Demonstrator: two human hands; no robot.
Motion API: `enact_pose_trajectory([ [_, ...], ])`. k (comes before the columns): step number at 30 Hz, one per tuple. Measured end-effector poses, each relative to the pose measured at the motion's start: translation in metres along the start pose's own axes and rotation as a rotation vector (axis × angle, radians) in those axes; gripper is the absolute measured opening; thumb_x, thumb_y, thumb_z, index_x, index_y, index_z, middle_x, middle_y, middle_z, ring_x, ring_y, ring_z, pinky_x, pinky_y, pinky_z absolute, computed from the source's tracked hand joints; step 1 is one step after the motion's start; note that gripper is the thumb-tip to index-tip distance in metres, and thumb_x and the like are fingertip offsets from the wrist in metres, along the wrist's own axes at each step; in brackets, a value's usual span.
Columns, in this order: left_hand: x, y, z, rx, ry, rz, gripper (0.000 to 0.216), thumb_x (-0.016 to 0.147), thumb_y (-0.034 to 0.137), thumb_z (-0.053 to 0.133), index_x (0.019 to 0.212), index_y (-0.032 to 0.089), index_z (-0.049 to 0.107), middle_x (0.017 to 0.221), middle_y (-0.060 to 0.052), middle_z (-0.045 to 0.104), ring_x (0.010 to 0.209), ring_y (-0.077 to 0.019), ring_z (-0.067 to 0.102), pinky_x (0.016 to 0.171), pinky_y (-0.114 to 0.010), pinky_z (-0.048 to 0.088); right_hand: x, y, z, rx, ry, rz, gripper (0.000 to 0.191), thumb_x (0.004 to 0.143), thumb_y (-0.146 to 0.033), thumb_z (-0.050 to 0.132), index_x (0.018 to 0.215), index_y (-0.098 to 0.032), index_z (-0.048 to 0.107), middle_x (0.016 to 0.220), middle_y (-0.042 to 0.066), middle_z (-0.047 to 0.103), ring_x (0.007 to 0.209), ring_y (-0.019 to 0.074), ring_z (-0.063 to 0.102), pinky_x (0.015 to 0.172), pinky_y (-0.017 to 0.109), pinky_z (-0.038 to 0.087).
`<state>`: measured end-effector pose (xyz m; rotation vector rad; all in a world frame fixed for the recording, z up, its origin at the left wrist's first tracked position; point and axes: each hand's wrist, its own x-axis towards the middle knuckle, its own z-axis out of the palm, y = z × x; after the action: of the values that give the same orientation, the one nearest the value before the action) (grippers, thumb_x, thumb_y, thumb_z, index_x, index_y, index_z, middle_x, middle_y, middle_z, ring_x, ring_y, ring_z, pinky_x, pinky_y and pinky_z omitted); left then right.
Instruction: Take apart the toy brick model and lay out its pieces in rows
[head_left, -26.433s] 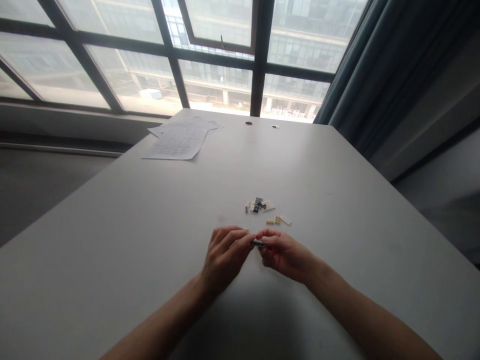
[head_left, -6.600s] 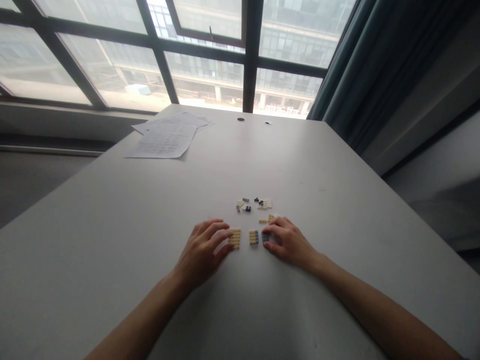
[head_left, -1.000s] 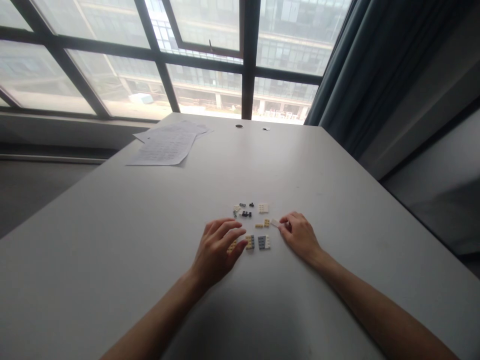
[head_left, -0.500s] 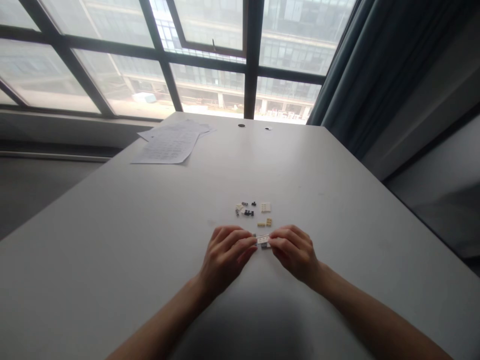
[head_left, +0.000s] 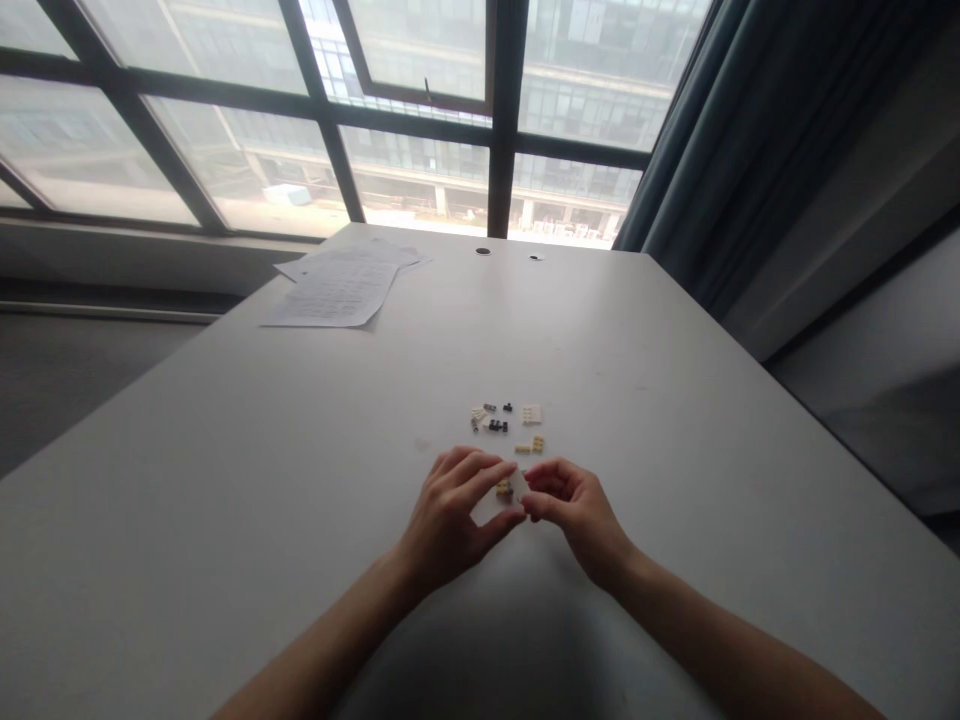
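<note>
A small toy-brick assembly (head_left: 505, 490), with yellow and white parts showing, is between my two hands. My left hand (head_left: 454, 510) frames it from the left, index finger along its far side and thumb along its near side. From the right, my right hand (head_left: 581, 515) grips its edge with bent fingers and thumb. Fingers cover part of the assembly, so its full shape is hidden. Just beyond the hands lie yellow bricks (head_left: 538, 444) and a flat yellow piece (head_left: 523, 450).
Farther back are black pieces (head_left: 498, 426), a small black piece (head_left: 508, 407), a grey piece (head_left: 490, 407) and a cream studded plate (head_left: 532, 414). Printed papers (head_left: 330, 290) lie at the far left of the white table (head_left: 262, 480), before the window. A dark curtain (head_left: 697, 160) hangs at right.
The assembly has been turned, so yellow parts now show instead of the white studded strip. My left thumb and index finger have spread farther apart. My right fingers have shifted slightly left and curled.
</note>
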<state>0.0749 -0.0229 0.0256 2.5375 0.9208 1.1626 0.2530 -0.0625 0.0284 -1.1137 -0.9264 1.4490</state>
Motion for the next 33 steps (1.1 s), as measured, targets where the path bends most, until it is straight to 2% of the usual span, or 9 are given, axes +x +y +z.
enact_pose_trajectory([
  [5,0.000,-0.002,0.002,0.007,-0.002,-0.037,0.030,0.079,0.037,0.070,0.104,0.021,0.065,0.094,-0.007,0.068,0.090,-0.0220,0.057,0.081,-0.038,0.048,0.002,-0.001,-0.001,-0.075,-0.033,0.019,0.018,0.064,-0.022,0.076,0.078,-0.018,0.066,0.070,-0.001,0.065,0.066,0.0130,0.058,0.064,0.026,0.046],
  [10,-0.002,0.000,0.002,0.136,0.033,0.008,0.033,0.079,0.037,0.071,0.106,0.020,0.064,0.094,-0.007,0.068,0.090,-0.0228,0.057,0.080,-0.038,0.046,0.004,0.000,0.004,-0.107,0.020,-0.011,0.012,0.064,-0.020,0.074,0.073,-0.018,0.065,0.068,-0.001,0.065,0.065,0.0136,0.060,0.065,0.027,0.047],
  [15,-0.002,0.003,0.001,0.241,0.103,0.026,0.026,0.082,0.029,0.068,0.105,0.019,0.064,0.092,-0.006,0.068,0.087,-0.0222,0.058,0.079,-0.037,0.045,0.006,0.003,0.008,-0.121,0.041,-0.045,0.010,0.067,-0.021,0.073,0.075,-0.017,0.067,0.070,0.000,0.067,0.068,0.0147,0.063,0.066,0.027,0.048],
  [18,-0.002,0.002,0.000,0.270,0.089,0.029,0.024,0.083,0.026,0.065,0.105,0.018,0.064,0.092,-0.007,0.068,0.085,-0.0226,0.057,0.078,-0.038,0.046,0.009,0.005,0.006,-0.172,-0.014,-0.063,0.011,0.072,-0.023,0.071,0.081,-0.017,0.068,0.075,0.002,0.070,0.073,0.0164,0.065,0.070,0.029,0.050],
  [22,-0.003,-0.004,0.000,0.157,0.034,-0.053,0.026,0.083,0.024,0.063,0.109,0.017,0.064,0.094,-0.008,0.066,0.088,-0.0222,0.057,0.080,-0.038,0.049,0.029,0.000,-0.010,-0.493,-0.114,-0.190,0.014,0.078,-0.026,0.066,0.089,-0.018,0.070,0.082,0.004,0.071,0.074,0.0172,0.065,0.071,0.030,0.051],
  [25,-0.002,-0.008,-0.002,-0.001,0.040,-0.170,0.030,0.082,0.022,0.062,0.111,0.019,0.063,0.100,-0.007,0.065,0.093,-0.0206,0.058,0.083,-0.035,0.050,0.060,-0.009,-0.035,-0.895,0.052,-0.435,0.019,0.079,-0.021,0.063,0.097,-0.018,0.069,0.092,0.006,0.070,0.077,0.0169,0.062,0.075,0.033,0.050],
  [26,-0.001,-0.009,-0.002,-0.048,0.048,-0.208,0.032,0.082,0.022,0.062,0.113,0.019,0.062,0.102,-0.007,0.064,0.094,-0.0201,0.059,0.083,-0.035,0.051,0.071,-0.012,-0.044,-1.012,0.094,-0.453,0.025,0.079,-0.019,0.063,0.103,-0.017,0.067,0.098,0.007,0.068,0.080,0.0174,0.061,0.078,0.034,0.050],
  [28,0.000,-0.010,-0.004,-0.140,0.063,-0.275,0.035,0.082,0.024,0.063,0.117,0.020,0.061,0.103,-0.006,0.064,0.093,-0.0189,0.060,0.082,-0.033,0.052,0.091,-0.015,-0.060,-1.195,0.068,-0.419,0.037,0.077,-0.019,0.065,0.114,-0.015,0.063,0.107,0.010,0.065,0.085,0.0180,0.060,0.083,0.034,0.049],
  [33,0.003,-0.012,-0.006,-0.358,0.085,-0.399,0.031,0.084,0.028,0.062,0.114,0.020,0.063,0.099,-0.006,0.067,0.088,-0.0175,0.062,0.076,-0.032,0.052,0.115,-0.010,-0.069,-1.278,-0.013,-0.407,0.034,0.078,-0.023,0.067,0.112,-0.018,0.066,0.107,0.009,0.061,0.103,0.0217,0.054,0.095,0.036,0.041],
])
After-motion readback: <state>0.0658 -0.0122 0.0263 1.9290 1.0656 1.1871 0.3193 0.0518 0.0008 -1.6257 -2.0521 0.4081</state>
